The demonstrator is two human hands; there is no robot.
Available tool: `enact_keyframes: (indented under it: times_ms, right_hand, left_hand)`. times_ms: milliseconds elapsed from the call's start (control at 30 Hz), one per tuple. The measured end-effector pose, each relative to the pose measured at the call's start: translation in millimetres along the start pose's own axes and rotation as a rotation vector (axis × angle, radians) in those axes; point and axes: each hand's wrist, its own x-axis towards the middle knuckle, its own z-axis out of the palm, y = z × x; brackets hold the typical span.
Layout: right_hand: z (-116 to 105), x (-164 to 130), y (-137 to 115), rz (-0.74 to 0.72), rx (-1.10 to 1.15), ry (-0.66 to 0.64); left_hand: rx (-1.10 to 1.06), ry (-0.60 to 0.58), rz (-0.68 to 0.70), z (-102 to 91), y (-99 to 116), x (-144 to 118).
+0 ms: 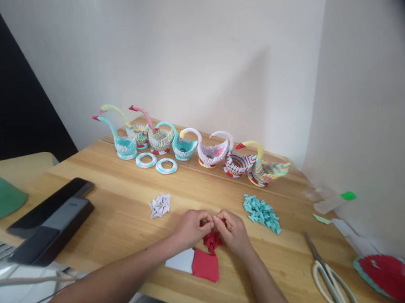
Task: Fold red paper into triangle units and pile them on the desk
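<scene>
**Folding red paper near the front edge**

Our left hand point(193, 226) and right hand point(236, 233) pinch one small red piece point(219, 221) between the fingertips — mid-fold, we judge — above the red sheet point(205, 265). Next likely calls for a firm crease. Beyond lie teal units point(262, 211), then paper swans point(188, 145) along the desk's point(124, 205) back edge.

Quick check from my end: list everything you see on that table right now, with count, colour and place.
paper swans: seven, multicoloured, row along the wall
paper rings: two, teal-white, before the swans
teal folded pieces: one pile, right of hands
white folded pieces: one pile, left of hands
red folded pieces: cluster, under hands
red paper sheet: one, table edge
scissors: one, cream handles, right
table: one, wooden
left hand: pinching red paper
right hand: pinching red paper
</scene>
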Motion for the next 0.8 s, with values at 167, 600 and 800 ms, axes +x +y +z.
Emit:
enact_keyframes:
  times_ms: [167,600,800]
  right_hand:
    - [-0.6,-0.4,-0.6,-0.075,-0.036,0.066]
    - [4.7,-0.5,-1.9,0.162,0.215,0.11]
    - [-9.2,9.5,-9.0,0.368,0.829,0.049]
  left_hand:
    - [-0.011,0.023,0.033,1.5,-4.9,1.1]
    - [-0.244,-0.064,0.06,-3.5,0.3,4.1]
    - [-0.304,-0.069,0.102,-30.8,34.6,13.8]
